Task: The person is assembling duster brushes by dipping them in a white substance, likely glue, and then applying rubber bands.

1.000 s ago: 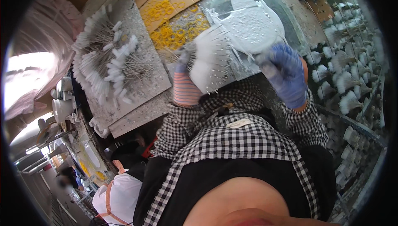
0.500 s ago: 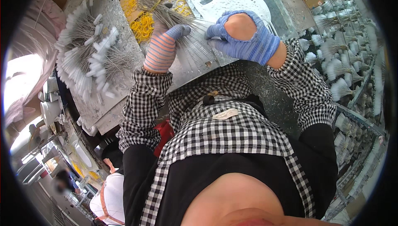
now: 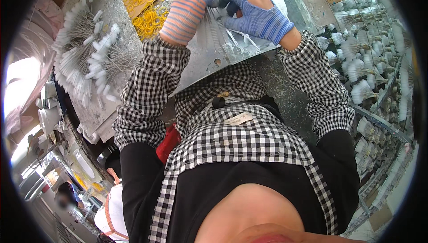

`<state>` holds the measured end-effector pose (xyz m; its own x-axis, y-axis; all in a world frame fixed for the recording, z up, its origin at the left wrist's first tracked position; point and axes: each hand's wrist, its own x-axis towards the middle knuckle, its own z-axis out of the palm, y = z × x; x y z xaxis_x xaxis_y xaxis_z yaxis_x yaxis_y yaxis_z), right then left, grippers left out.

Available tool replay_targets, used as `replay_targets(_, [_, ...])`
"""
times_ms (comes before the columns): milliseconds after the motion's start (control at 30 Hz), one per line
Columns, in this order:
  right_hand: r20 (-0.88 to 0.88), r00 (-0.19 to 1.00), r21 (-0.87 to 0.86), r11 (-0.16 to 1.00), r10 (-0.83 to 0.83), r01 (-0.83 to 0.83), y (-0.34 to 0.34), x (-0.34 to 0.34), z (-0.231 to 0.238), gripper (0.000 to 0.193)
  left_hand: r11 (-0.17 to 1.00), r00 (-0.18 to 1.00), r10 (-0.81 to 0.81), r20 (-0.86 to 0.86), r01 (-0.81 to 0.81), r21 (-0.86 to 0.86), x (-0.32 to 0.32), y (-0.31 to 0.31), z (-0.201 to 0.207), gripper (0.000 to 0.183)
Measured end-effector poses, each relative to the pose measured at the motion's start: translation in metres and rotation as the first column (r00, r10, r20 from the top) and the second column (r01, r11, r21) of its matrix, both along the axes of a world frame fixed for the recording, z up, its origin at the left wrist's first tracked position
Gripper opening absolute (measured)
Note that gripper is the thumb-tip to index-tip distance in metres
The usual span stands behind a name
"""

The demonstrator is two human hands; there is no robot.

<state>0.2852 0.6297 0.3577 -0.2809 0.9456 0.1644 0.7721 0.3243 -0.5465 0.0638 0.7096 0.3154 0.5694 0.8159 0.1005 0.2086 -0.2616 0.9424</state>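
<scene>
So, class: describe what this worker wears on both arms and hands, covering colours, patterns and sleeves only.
Both arms have long black-and-white checked sleeves, gathered at the cuffs. The left hand wears a knitted glove striped pink, orange and grey-blue, with darker blue fingertips. The right hand wears a blue ribbed knitted glove with a round opening on its back. No cables or markings show on them.

Left hand (image 3: 185, 13), striped glove, and right hand (image 3: 255, 15), blue glove, pinch thin metal rods (image 3: 218, 33) on grey bench (image 3: 209, 60). Yellow rubber bands (image 3: 149, 13) left; white-tipped rod bundles (image 3: 87, 60) farther left.
</scene>
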Motion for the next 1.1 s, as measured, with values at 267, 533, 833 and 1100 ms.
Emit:
replay_targets(267, [0.066, 0.995, 0.031, 0.997, -0.078, 0.076, 0.003, 0.031, -0.002, 0.038, 0.937, 0.929, 0.027, 0.368, 0.105, -0.334, 0.066, -0.014, 0.045, 0.053])
replay_targets(533, [-0.122, 0.992, 0.007, 1.000, 0.025, -0.024, 0.031, 0.073, -0.087, 0.030, 0.643, 0.910, 0.036, -0.413, 0.295, 0.707, 0.094, 0.001, 0.053, 0.045])
replay_targets(833, [0.070, 0.997, 0.031, 0.999, 0.032, -0.034, 0.034, 0.061, -0.115, 0.054, 0.495, 0.847, -0.039, -0.530, 0.477, 0.726, 0.092, 0.016, 0.023, 0.042])
replay_targets(1100, [0.065, 0.996, 0.101, 0.993, 0.056, -0.062, 0.034, 0.065, -0.122, 0.045, 0.520, 0.860, -0.026, -0.510, 0.447, 0.728, 0.097, 0.016, 0.014, 0.042])
